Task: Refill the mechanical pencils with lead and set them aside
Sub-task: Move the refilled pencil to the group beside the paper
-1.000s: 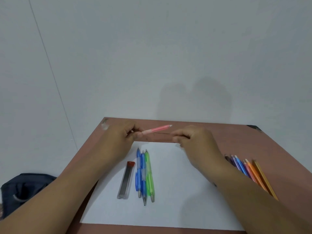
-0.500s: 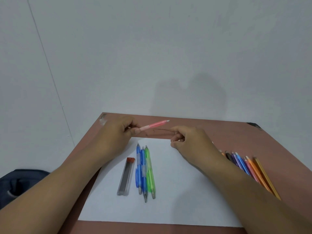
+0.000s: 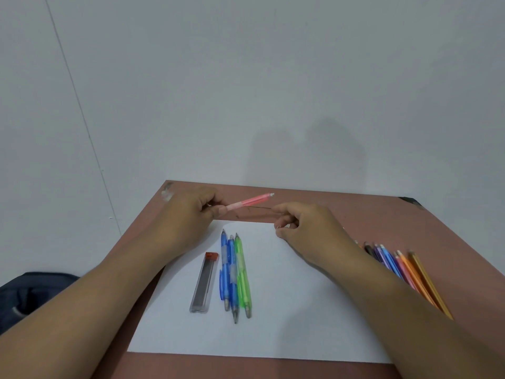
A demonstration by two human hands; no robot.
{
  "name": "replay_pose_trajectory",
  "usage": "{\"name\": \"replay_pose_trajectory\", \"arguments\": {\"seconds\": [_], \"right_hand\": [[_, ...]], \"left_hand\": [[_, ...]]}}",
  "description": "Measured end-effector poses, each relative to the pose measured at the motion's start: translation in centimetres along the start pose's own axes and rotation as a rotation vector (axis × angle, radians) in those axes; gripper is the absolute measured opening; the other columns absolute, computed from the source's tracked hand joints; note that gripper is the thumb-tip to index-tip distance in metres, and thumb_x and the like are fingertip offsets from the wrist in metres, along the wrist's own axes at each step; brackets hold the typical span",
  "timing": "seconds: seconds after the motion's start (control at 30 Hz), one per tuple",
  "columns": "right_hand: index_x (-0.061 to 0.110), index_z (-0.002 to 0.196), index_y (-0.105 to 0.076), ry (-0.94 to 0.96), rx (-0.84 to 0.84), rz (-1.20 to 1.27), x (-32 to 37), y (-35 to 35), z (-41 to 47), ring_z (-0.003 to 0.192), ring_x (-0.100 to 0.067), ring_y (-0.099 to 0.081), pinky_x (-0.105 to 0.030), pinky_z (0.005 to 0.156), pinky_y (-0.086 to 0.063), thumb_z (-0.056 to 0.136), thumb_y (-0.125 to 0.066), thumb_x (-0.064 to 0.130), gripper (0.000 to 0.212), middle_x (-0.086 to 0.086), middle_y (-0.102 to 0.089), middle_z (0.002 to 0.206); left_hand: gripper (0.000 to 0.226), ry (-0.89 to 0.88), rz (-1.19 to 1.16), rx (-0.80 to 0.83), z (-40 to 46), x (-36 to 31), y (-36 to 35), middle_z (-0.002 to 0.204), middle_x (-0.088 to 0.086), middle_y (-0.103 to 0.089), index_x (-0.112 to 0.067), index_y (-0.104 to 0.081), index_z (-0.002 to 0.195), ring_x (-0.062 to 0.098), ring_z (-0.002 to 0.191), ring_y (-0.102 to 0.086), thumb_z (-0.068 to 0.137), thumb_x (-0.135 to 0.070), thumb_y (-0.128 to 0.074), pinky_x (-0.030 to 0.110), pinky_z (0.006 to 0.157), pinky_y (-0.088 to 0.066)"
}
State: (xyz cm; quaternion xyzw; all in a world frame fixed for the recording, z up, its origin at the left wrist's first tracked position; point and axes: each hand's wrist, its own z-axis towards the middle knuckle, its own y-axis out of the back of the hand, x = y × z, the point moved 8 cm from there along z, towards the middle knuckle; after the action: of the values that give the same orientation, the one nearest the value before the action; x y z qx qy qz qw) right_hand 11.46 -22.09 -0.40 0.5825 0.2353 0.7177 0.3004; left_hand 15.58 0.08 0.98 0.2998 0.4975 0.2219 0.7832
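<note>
Seemingly unlabelled pink pencil [image 3: 250, 201], left hand [image 3: 188, 214].

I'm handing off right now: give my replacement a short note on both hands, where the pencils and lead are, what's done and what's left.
Left hand grips the pink mechanical pencil, raised over the table's far edge.
Right hand pinches a thin lead beside that pencil; the lead is not in the pencil.
Two blue pencils and a green pencil lie side by side on the white paper, lead case to their left.
A row of colored pencils lies at the right.
Which pencils are already refilled cannot be told.
Left: load the pink one, set it aside.
</note>
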Motion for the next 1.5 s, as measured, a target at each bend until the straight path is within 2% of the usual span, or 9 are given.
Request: {"name": "replay_pose_trajectory", "arguments": {"seconds": [0.23, 0.33, 0.43, 0.63, 0.9, 1.1, 1.2, 1.37, 1.5], "right_hand": [[0.028, 0.125, -0.070, -0.004, -0.007, 0.017, 0.2, 0.3, -0.2, 0.074, 0.003, -0.060, -0.007, 0.066, -0.047, 0.086, -0.074, 0.009, 0.044, 0.015, -0.072, 0.093], [0.029, 0.117, -0.073, 0.015, -0.122, 0.091, 1.0, 1.7, -0.5, 0.078, 0.006, -0.062, -0.006, 0.066, -0.046, 0.089, -0.073, 0.011, 0.033, 0.016, -0.071, 0.090], [0.027, 0.107, -0.076, 0.048, -0.249, 0.211, 1.7, 2.9, -0.8, 0.079, 0.005, -0.066, -0.015, 0.075, -0.052, 0.091, -0.072, 0.013, 0.021, 0.016, -0.072, 0.084], [0.024, 0.088, -0.077, 0.071, -0.279, 0.194, 2.3, 3.0, -1.0, 0.068, 0.002, -0.060, -0.009, 0.060, -0.045, 0.092, -0.072, 0.016, 0.009, 0.012, -0.070, 0.075], [0.022, 0.083, -0.070, 0.047, -0.198, 0.068, 2.3, 2.6, -0.8, 0.067, -0.007, -0.057, -0.018, 0.057, -0.042, 0.094, -0.063, 0.019, 0.014, 0.008, -0.067, 0.076], [0.025, 0.075, -0.068, -0.028, -0.223, 0.038, 0.9, 3.9, -1.0, 0.058, -0.001, -0.055, -0.014, 0.051, -0.042, 0.092, -0.064, 0.022, 0.018, 0.011, -0.066, 0.071], [0.026, 0.072, -0.071, -0.096, -0.123, -0.074, 0.1, 3.3, -1.1, 0.064, -0.006, -0.064, -0.022, 0.058, -0.051, 0.089, -0.067, 0.023, 0.018, 0.016, -0.068, 0.072], [0.028, 0.070, -0.073, -0.076, 0.010, -0.231, 0.1, 2.0, -1.3, 0.074, -0.002, -0.063, -0.030, 0.075, -0.057, 0.087, -0.070, 0.026, 0.017, 0.017, -0.067, 0.077], [0.033, 0.080, -0.074, -0.067, -0.064, -0.168, 0.2, 2.5, -1.4, 0.072, -0.002, -0.064, -0.027, 0.071, -0.058, 0.088, -0.066, 0.023, 0.015, 0.018, -0.068, 0.079]], "left_hand": [[0.012, 0.004, 0.015, 0.004, 0.0, 0.0, 0.0, 0.084, -0.014, -0.066, -0.034, -0.070, 0.087, -0.001, 0.081, -0.054, 0.096, -0.031, -0.062, 0.015, 0.062, -0.035], [0.014, -0.006, 0.019, 0.011, 0.0, -0.2, -0.1, 0.083, -0.017, -0.066, -0.036, -0.069, 0.085, -0.005, 0.081, -0.054, 0.096, -0.030, -0.063, 0.012, 0.061, -0.035], [0.016, -0.027, -0.013, 0.008, -0.1, -0.6, -0.2, 0.081, -0.018, -0.066, -0.034, -0.071, 0.084, -0.009, 0.079, -0.053, 0.096, -0.025, -0.064, 0.004, 0.061, -0.036], [0.019, -0.072, -0.012, 0.014, -0.1, -0.9, -0.4, 0.083, -0.023, -0.066, -0.038, -0.070, 0.082, -0.003, 0.084, -0.056, 0.095, -0.025, -0.065, 0.008, 0.063, -0.037], [0.020, -0.068, -0.008, 0.025, 0.1, -0.6, -0.7, 0.083, -0.022, -0.067, -0.040, -0.070, 0.082, -0.002, 0.085, -0.057, 0.095, -0.025, -0.064, 0.011, 0.065, -0.038], [0.015, -0.053, 0.036, -0.015, 0.4, 0.0, -0.1, 0.084, -0.011, -0.067, -0.031, -0.071, 0.085, 0.007, 0.082, -0.057, 0.095, -0.023, -0.064, 0.013, 0.064, -0.039], [0.013, -0.045, 0.030, -0.012, 0.5, 0.4, -0.2, 0.085, -0.011, -0.067, -0.032, -0.071, 0.085, 0.009, 0.083, -0.058, 0.095, -0.025, -0.065, 0.020, 0.067, -0.041], [0.013, -0.043, 0.025, -0.003, 0.5, 0.4, -0.2, 0.083, -0.011, -0.067, -0.034, -0.070, 0.084, 0.009, 0.081, -0.058, 0.094, -0.027, -0.066, 0.019, 0.065, -0.039], [0.014, -0.046, 0.020, 0.000, 0.4, 0.1, -0.4, 0.081, -0.014, -0.067, -0.036, -0.070, 0.082, 0.007, 0.079, -0.058, 0.093, -0.029, -0.067, 0.018, 0.064, -0.038]]}}
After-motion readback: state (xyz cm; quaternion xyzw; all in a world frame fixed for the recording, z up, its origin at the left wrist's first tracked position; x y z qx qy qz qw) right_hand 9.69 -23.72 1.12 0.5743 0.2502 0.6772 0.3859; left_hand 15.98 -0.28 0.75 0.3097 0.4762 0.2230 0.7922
